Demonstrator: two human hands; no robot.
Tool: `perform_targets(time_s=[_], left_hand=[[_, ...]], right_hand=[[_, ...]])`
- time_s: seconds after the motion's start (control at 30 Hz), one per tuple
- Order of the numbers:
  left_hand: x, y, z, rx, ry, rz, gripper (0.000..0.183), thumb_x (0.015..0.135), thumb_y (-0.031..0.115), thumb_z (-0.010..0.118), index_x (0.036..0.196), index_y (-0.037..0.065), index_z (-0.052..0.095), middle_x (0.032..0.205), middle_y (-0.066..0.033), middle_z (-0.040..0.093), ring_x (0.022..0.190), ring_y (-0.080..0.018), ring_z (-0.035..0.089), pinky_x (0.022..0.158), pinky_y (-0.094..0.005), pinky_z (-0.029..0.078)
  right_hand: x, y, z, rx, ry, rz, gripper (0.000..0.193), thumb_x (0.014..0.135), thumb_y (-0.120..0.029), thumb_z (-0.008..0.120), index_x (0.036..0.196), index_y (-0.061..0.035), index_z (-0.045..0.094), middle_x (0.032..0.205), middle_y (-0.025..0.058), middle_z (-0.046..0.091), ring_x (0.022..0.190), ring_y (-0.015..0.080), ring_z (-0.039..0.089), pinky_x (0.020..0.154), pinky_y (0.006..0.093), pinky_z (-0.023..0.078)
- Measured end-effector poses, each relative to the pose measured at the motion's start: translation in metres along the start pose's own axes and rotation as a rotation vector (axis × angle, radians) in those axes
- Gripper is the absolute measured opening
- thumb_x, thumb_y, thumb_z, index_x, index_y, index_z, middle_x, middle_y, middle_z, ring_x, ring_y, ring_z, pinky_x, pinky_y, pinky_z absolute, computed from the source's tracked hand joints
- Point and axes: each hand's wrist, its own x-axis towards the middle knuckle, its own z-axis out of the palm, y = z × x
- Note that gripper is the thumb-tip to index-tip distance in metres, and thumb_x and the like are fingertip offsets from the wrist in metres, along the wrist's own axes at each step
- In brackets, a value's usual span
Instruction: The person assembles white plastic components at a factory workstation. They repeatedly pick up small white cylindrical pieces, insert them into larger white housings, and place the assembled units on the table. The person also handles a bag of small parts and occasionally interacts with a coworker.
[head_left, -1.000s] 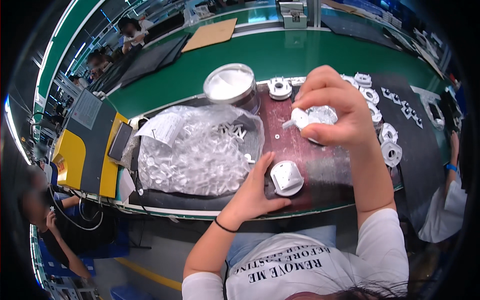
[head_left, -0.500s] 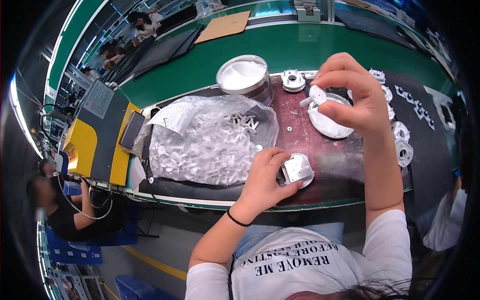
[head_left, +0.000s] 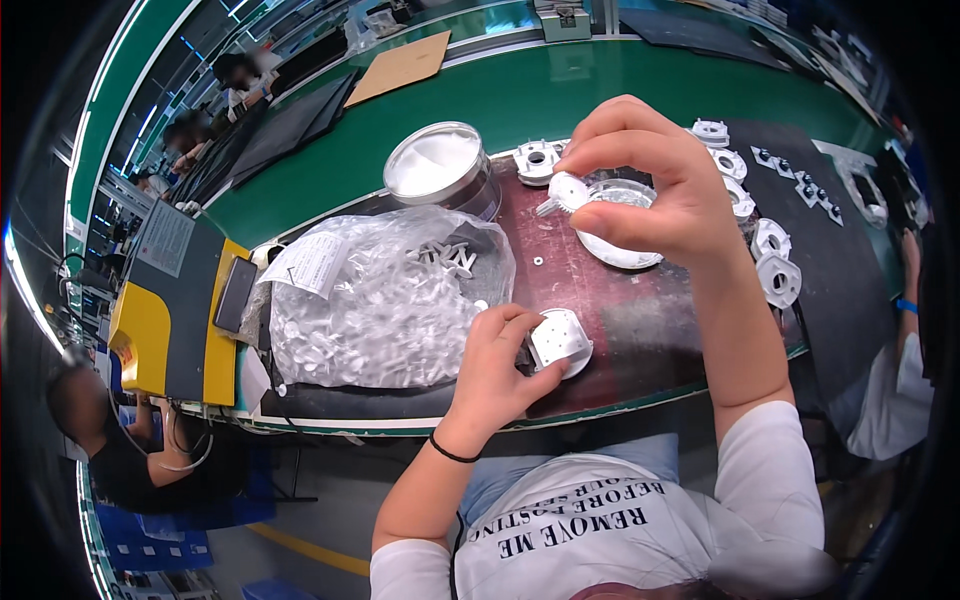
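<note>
Bench [head_left: 480,105] bears a bag [head_left: 370,340], well filled with loose white pieces [head_left: 440,258], so plenty seems left. Left hand [head_left: 492,368], half open, curves around the white housing [head_left: 564,338]; whether it grips, I cannot tell. Right hand [head_left: 650,185] pinches a stemmed disc [head_left: 567,190], apart from the housing. Tiny washer [head_left: 538,261] lies loose.

The small white stemmed plastic disc [head_left: 569,191] and the white rounded plastic housing [head_left: 563,340] look smooth and matt. The clear crumpled plastic bag [head_left: 380,232] is glossy, the dark-red flat work surface [head_left: 545,292] scuffed (quite worn-looking, really), the long green bench top [head_left: 500,100] smoothly shiny.
</note>
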Motion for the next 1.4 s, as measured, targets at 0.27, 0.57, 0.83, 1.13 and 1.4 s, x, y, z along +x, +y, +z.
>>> perform_targets(time_s=[0.27,0.57,0.83,1.13,1.4], left_hand=[[-0.005,-0.004,-0.001,-0.111,0.07,0.017,0.047,0.064,0.015,0.076,0.106,0.002,0.057,0.109,-0.0126,0.052,0.102,-0.029,0.05,0.087,-0.0373,0.042],[-0.001,-0.013,-0.018,-0.251,0.25,0.025,0.052,0.064,0.016,0.076,0.11,0.003,0.057,0.109,-0.013,0.049,0.101,-0.0273,0.049,0.088,-0.0352,0.04],[0.025,0.054,0.008,-0.258,-0.152,0.254,0.05,0.062,0.023,0.08,0.104,0.005,0.061,0.115,-0.0141,0.051,0.106,-0.0312,0.049,0.09,-0.0389,0.041],[0.042,0.097,0.068,-0.371,-0.447,0.38,0.051,0.064,0.023,0.078,0.109,0.006,0.061,0.13,-0.0174,0.046,0.12,-0.0328,0.044,0.098,-0.04,0.037],[0.055,0.108,0.121,-0.627,-0.652,0.214,0.049,0.071,0.025,0.076,0.112,0.004,0.059,0.138,-0.0238,0.038,0.122,-0.0327,0.045,0.097,-0.0369,0.039]], right_hand=[[0.0,-0.002,0.002,0.029,0.046,0.024,0.028,0.065,-0.022,0.08,0.087,-0.0059,0.071,0.091,0.0047,0.063,0.085,0.0155,0.06,0.075,0.0271,0.046],[-0.012,-0.01,-0.021,-0.017,0.067,0.068,0.029,0.066,-0.018,0.078,0.089,-0.0034,0.067,0.092,0.0074,0.061,0.089,0.0189,0.057,0.08,0.0304,0.043],[-0.103,-0.023,-0.12,-0.058,0.176,0.53,0.025,0.072,-0.014,0.074,0.091,-0.0002,0.066,0.096,0.0059,0.061,0.09,0.0146,0.056,0.081,0.0275,0.043],[-0.192,-0.011,-0.161,0.111,0.465,0.979,0.026,0.081,-0.015,0.068,0.1,0.001,0.063,0.091,0.0034,0.064,0.083,0.009,0.058,0.076,0.0232,0.045],[-0.212,0.003,-0.146,0.273,0.596,0.935,0.026,0.081,-0.015,0.067,0.102,0.0004,0.062,0.093,0.0029,0.063,0.085,0.0081,0.057,0.078,0.0228,0.045]])
